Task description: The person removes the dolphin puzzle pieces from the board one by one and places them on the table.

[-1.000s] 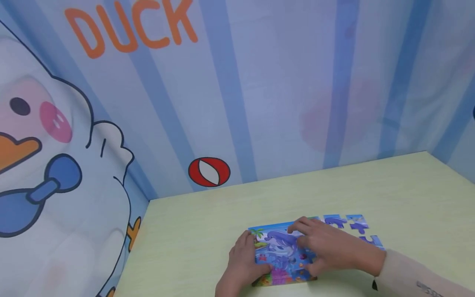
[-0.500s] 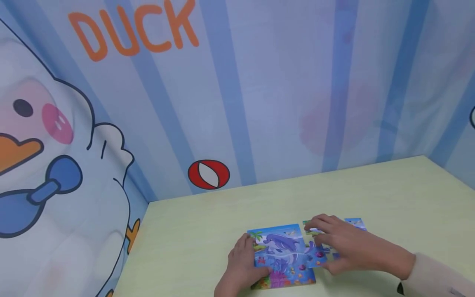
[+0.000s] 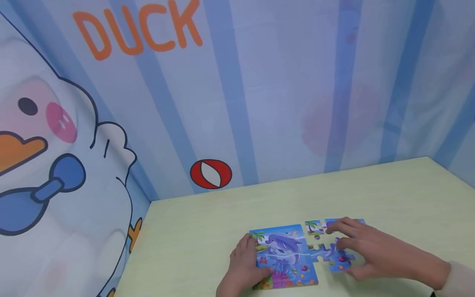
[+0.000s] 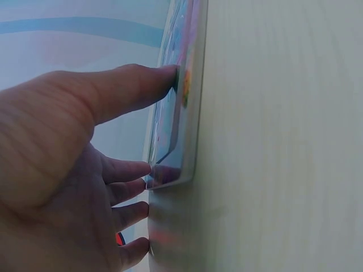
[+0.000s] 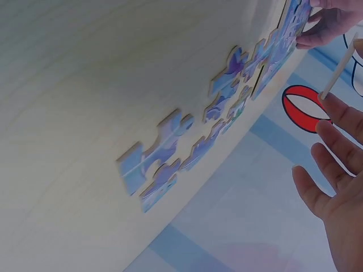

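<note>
A square puzzle board (image 3: 283, 255) printed with a dolphin lies flat in the head view. The left hand (image 3: 243, 264) rests at its left side, thumb on the printed face, fingers nearly straight along the edge; the left wrist view shows the thumb of this hand (image 4: 74, 147) across the board (image 4: 190, 124). To the right of the board, the right hand (image 3: 375, 251) pinches a blue piece with a red shell (image 3: 341, 259) between thumb and finger. In the right wrist view that piece (image 5: 339, 68) appears edge-on in the right hand (image 5: 346, 187).
Loose jigsaw pieces lie right of the board, among them a palm-tree piece (image 3: 313, 227); several show in the right wrist view, such as a pale blue one (image 5: 131, 170). Behind the pale table (image 3: 193, 235) hangs a striped cloth (image 3: 282, 103) with duck artwork.
The right hand has moved right, off the board and over the loose pieces. More of the board's picture and a palm-tree piece beside it are uncovered. The left hand has stayed in place.
</note>
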Tool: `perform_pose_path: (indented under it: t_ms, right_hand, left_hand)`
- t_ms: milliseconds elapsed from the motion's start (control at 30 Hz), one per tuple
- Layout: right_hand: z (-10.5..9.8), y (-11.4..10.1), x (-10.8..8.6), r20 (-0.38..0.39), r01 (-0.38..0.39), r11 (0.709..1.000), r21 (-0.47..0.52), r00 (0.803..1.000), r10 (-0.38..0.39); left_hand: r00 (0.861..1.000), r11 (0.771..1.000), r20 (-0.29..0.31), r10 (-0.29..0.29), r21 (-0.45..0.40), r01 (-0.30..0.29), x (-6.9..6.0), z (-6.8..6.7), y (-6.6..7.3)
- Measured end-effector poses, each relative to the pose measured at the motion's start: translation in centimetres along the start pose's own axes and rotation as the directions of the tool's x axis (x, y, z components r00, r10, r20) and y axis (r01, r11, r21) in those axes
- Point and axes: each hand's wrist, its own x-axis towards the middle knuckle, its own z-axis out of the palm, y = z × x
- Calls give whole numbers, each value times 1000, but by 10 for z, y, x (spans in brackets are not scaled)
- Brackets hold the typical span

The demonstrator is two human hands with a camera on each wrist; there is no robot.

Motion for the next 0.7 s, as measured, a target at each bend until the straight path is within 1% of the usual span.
perform_pose_path:
  t_ms: [67, 233, 400, 533, 667, 700]
  right_hand:
    - [-1, 2, -4, 14, -22, 1000, -3, 1000, 22]
    - [-3, 8, -18, 29, -48, 999, -25, 998, 48]
    - [-1, 13, -31, 97, -102, 994, -33, 990, 105]
    - [0, 15, -41, 169, -165, 985, -44, 971, 170]
    - [-1, 17, -49, 245, -244, 968, -54, 937, 250]
    - [-1, 17, -52, 265, -267, 962, -58, 925, 272]
  left_hand:
    - [1000, 1000, 5, -1, 1, 1, 0, -2, 2]
    - [1000, 1000, 14, -8, 1, 8, -2, -4, 5]
    - [1000, 1000, 17, -2, -3, 2, -2, -2, 3]
    - [1000, 1000, 24, 0, 3, -1, -3, -2, 3]
    - [1000, 1000, 17, 4, 11, -4, -3, -2, 4]
    - [1000, 1000, 15, 4, 13, -4, -3, -2, 4]
